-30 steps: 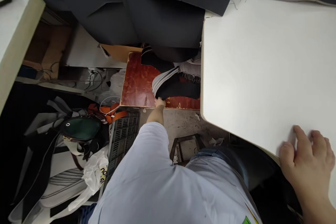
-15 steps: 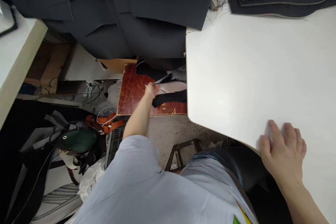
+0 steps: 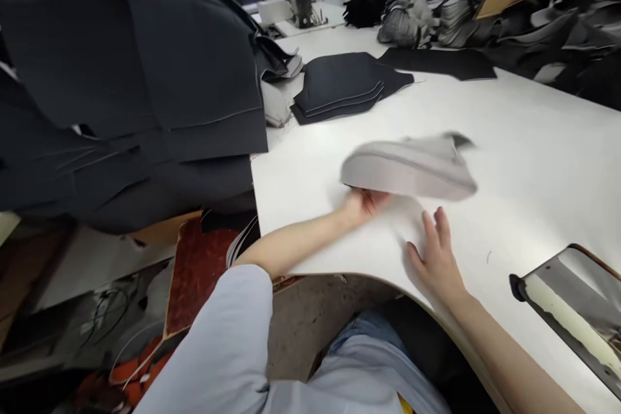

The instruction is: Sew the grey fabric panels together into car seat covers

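A light grey fabric piece [image 3: 407,171], blurred by motion, is held over the white table [image 3: 310,168]. My left hand [image 3: 365,206] grips its near edge from below, with the fingers partly hidden under it. My right hand [image 3: 436,259] is just in front of the piece, apart from it, fingers spread and holding nothing. Beyond the piece lies a stack of dark cut panels [image 3: 339,84] on the table.
Large dark fabric sheets [image 3: 121,77] hang over the table's left side. A red-brown board [image 3: 198,272] sits lower left with more pieces on it. A phone-like framed object [image 3: 572,310] lies at right. Piled grey and black parts [image 3: 436,22] and a sewing machine [image 3: 304,6] stand behind.
My left hand has brought a light piece from the red-brown board up over the white table. My right hand has lifted from the tabletop. The view has swung up and right.
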The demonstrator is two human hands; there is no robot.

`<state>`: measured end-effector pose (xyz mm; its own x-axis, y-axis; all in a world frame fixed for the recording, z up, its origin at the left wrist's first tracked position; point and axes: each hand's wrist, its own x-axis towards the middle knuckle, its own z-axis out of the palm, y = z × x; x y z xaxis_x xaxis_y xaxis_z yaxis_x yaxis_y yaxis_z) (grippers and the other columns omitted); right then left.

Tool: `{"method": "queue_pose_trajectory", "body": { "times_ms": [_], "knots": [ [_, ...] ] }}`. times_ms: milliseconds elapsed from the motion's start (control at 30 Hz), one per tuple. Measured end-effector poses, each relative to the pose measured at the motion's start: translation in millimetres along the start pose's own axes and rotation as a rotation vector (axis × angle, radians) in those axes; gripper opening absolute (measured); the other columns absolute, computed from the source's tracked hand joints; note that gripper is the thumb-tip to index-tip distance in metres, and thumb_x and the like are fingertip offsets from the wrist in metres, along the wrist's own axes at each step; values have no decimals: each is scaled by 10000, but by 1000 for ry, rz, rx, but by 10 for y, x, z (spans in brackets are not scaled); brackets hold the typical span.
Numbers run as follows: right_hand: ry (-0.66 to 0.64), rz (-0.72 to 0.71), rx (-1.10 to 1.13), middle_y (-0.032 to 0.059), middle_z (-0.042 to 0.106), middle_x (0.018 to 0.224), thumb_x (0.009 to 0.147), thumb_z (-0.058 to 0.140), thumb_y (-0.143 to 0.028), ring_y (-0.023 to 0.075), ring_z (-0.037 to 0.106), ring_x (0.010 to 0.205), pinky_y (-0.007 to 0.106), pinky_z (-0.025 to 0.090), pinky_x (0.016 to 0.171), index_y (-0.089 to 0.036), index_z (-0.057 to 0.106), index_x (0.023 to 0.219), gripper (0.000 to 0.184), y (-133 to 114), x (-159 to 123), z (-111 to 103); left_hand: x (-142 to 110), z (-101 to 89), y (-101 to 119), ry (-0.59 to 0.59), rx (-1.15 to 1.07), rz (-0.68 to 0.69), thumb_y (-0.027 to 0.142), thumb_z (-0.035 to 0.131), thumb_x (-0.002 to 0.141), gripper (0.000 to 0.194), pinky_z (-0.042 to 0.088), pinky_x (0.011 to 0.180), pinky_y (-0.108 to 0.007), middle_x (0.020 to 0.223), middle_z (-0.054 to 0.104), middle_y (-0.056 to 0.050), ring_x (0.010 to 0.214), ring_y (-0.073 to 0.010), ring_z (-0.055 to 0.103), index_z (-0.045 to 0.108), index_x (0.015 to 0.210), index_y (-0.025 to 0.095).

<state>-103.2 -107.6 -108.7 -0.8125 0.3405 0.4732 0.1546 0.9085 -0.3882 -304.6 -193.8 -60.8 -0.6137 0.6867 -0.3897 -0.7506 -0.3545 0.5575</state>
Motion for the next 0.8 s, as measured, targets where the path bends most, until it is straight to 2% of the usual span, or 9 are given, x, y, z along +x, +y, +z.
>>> {"method": "queue_pose_trajectory", "body": {
  "times_ms": [100,200,267,333,400,500,667,733,800],
  "knots": [
    [175,88,-99,210,-122,1640,893,561,-286,468,45,1500,711,303,1092,-223,8,1597,897,368,199,-86,-36,212,-658,-231,118,-578,328,156,1049,529,573,800,-299,841,718,-138,797,-181,733,600,863,110],
    [90,149,-201,208,-55,1650,814,567,-184,504,43,1486,746,253,1089,-185,247,1569,820,733,421,-165,28,253,-868,-627,323,-970,449,314,1017,461,589,793,-354,933,733,-129,879,-219,740,643,920,141],
    [-32,100,-188,181,270,1607,785,498,-120,431,238,1475,677,301,1113,-200,448,1474,695,973,539,-190,209,280,-678,-892,604,-1042,479,524,934,342,595,808,-396,998,738,-92,915,-236,736,679,1002,182],
    [-124,-18,-102,125,542,1442,800,462,-152,346,454,1380,594,374,1108,-234,571,1361,577,1193,615,-193,501,312,-244,-968,1113,-746,393,651,858,263,598,815,-381,999,744,-59,892,-226,735,718,1031,206],
    [-207,-175,35,92,623,1360,847,462,-290,317,533,1315,557,414,1089,-254,592,1327,498,1355,649,-190,856,307,336,-636,1615,-35,258,668,830,166,584,874,-336,996,748,-36,918,-200,723,746,967,208],
    [-330,-371,185,68,583,1416,897,396,-421,300,484,1365,547,390,1116,-264,536,1385,531,1432,658,-193,1378,151,1206,-114,1727,473,124,485,911,332,333,1192,-449,1474,503,-122,1399,-250,431,659,1193,150],
    [-300,-194,-67,58,389,1572,910,401,-284,308,329,1465,592,346,1142,-275,343,1532,625,1313,676,-181,2066,-287,2035,856,1678,793,129,286,990,457,151,1216,-591,1638,74,-237,1528,-356,88,451,1409,54],
    [-306,-185,-101,60,359,1588,899,437,-278,315,314,1471,584,363,1139,-277,308,1551,665,1285,690,-162,2299,-392,2154,998,1693,813,195,338,1013,433,197,1212,-552,1641,109,-209,1521,-349,131,463,1418,104],
    [-306,-170,-116,43,376,1580,903,430,-236,297,328,1466,567,369,1145,-299,326,1543,651,1278,701,-143,2492,-435,2232,909,1760,796,233,475,996,417,205,1217,-513,1620,230,-186,1503,-330,200,496,1400,128]
  ]
}}
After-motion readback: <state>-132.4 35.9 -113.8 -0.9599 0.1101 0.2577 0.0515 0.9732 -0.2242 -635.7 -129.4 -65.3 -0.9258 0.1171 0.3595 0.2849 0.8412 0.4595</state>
